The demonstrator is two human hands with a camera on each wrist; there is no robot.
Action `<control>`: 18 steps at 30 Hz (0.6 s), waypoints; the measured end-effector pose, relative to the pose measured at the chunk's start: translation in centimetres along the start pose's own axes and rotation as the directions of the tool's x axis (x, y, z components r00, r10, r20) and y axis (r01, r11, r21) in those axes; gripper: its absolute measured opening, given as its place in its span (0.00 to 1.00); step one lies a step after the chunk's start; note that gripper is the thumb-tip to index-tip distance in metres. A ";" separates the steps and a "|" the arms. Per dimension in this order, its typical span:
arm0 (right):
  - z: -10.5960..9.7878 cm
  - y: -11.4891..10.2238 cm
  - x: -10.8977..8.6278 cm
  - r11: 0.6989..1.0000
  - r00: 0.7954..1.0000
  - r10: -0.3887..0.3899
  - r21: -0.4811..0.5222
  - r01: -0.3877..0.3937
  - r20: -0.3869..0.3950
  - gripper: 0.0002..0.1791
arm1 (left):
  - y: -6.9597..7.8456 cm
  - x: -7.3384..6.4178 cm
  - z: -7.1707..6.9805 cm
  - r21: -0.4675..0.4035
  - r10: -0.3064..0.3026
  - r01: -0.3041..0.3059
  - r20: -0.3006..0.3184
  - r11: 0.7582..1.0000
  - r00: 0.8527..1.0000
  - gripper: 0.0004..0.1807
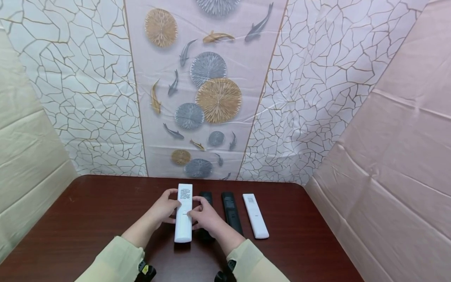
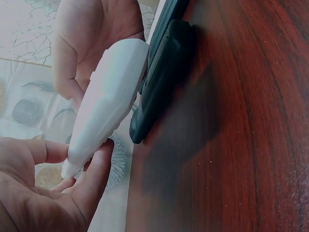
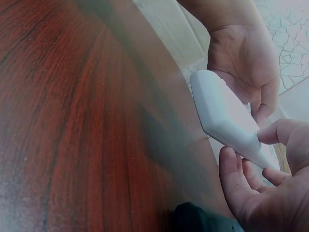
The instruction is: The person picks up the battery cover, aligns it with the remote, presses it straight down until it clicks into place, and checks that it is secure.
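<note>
A white remote control (image 1: 184, 227) is held between both hands above the table, its labelled back facing up in the head view. My left hand (image 1: 163, 207) grips its left edge, thumb on the back and fingers beneath. From the other side my right hand (image 1: 206, 215) pinches the right edge the same way. The left wrist view shows the white remote (image 2: 108, 96) raised off the wood, with a shadow below. In the right wrist view the remote (image 3: 222, 108) sits between the fingers of both hands. Its button face is hidden from the head view.
Right of the held remote lie a black remote (image 1: 206, 196), partly covered by my right hand, another black remote (image 1: 230, 209) and a second white remote (image 1: 256, 217). All rest on the dark red wooden table (image 1: 105, 203). Patterned cloth (image 1: 282, 129) hangs behind the table.
</note>
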State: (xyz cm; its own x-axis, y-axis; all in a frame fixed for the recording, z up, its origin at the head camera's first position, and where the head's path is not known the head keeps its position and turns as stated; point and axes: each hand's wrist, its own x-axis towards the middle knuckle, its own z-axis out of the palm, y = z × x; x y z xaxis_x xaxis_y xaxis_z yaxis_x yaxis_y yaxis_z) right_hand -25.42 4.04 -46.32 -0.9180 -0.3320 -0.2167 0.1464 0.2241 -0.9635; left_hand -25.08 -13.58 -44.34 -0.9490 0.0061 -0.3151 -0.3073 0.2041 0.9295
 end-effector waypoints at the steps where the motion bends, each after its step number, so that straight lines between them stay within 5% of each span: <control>1: 0.0 0.0 0.0 1.000 1.000 -0.002 -0.001 0.002 -0.001 0.31 | 0.0 0.0 0.0 -0.003 -0.003 0.003 0.001 1.000 1.000 0.32; 12: -1.2 0.2 -1.9 0.998 0.996 -0.058 -0.012 0.057 -0.060 0.25 | -0.6 0.7 0.7 0.023 0.018 -0.018 -0.010 1.000 1.000 0.32; 18: -2.5 0.4 -3.3 0.995 0.992 -0.096 -0.028 0.094 -0.080 0.18 | -1.8 2.0 0.6 0.070 -0.021 0.022 -0.014 0.997 1.000 0.32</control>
State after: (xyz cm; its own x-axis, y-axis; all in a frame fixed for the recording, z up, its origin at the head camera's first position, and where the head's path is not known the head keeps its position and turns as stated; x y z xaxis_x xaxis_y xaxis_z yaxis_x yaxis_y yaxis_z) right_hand -23.27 7.54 -45.64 -0.9543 -0.2780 -0.1097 0.0489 0.2169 -0.9750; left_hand -26.44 -13.39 -46.72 -0.9434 -0.0122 -0.3315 -0.3221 0.2724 0.9066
